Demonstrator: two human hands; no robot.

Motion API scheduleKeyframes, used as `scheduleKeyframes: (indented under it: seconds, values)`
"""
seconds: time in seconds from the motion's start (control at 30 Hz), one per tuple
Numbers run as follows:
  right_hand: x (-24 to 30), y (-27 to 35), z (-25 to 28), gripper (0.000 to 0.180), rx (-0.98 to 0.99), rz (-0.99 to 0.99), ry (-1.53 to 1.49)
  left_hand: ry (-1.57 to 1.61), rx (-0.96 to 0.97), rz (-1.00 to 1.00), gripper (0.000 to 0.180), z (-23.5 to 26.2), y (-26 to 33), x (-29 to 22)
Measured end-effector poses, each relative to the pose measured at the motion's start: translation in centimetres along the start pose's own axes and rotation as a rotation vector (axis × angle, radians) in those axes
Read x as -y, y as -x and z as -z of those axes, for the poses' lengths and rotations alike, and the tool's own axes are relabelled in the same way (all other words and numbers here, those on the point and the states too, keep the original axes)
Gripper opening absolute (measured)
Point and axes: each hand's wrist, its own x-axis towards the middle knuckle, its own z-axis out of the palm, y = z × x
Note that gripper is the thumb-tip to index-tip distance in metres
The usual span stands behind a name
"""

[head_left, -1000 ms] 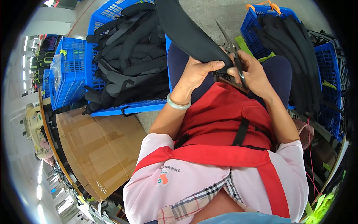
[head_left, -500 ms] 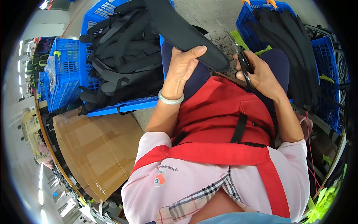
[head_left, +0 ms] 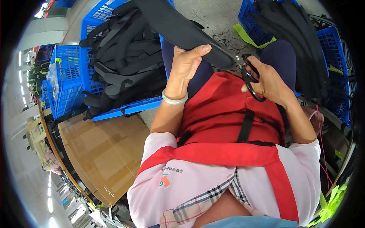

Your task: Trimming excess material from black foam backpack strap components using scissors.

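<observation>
A long black padded strap (head_left: 182, 32) with a rounded end slants across the upper middle. My left hand (head_left: 189, 62) grips its lower edge, thumb on top. In my right hand (head_left: 268, 81) are black-handled scissors (head_left: 249, 78), fingers and thumb in the loops. The scissors' pivot sits just beside the strap's rounded end, and the blades point to the upper left along its edge. The handles stand apart. Part of the blades is hard to make out against the strap.
Left, a blue crate (head_left: 125, 111) is heaped with similar black straps (head_left: 131, 57). More long black strips (head_left: 292, 41) fill a blue crate (head_left: 247, 17) at right. A cardboard box (head_left: 106, 152) lies lower left. Black scraps (head_left: 232, 41) litter the floor; a yellow-green strip (head_left: 247, 38) lies near my knee.
The scissors have turned from pointing upward, away from the strap, to lying against its rounded end. The strap has shifted slightly to the upper left in my left hand.
</observation>
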Motion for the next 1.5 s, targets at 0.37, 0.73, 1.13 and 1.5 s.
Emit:
scheduleKeyframes:
  seconds: [0.37, 0.73, 1.13, 1.5]
  values:
    - [-0.8, -1.0, -0.4, 0.055, -0.005, 0.054, 0.056, 0.006, 0.016, 0.012, 0.021, 0.1, 0.1, -0.1]
    - [-0.5, -2.8, -1.2, 0.051, -0.074, 0.087, -0.04, 0.006, 0.032, 0.052, 0.024, -0.2, 0.1, -0.2]
    - [-0.5, -4.0, -0.8, 0.023, -0.135, 0.243, -0.05, -0.275, -0.289, -0.324, 0.041, 0.1, -0.6, 0.0]
    - [-3.8, -1.6, 4.0, 0.031, -0.024, 0.178, -0.561, 0.149, -0.161, 0.022, 0.014, 2.1, -1.0, -2.6]
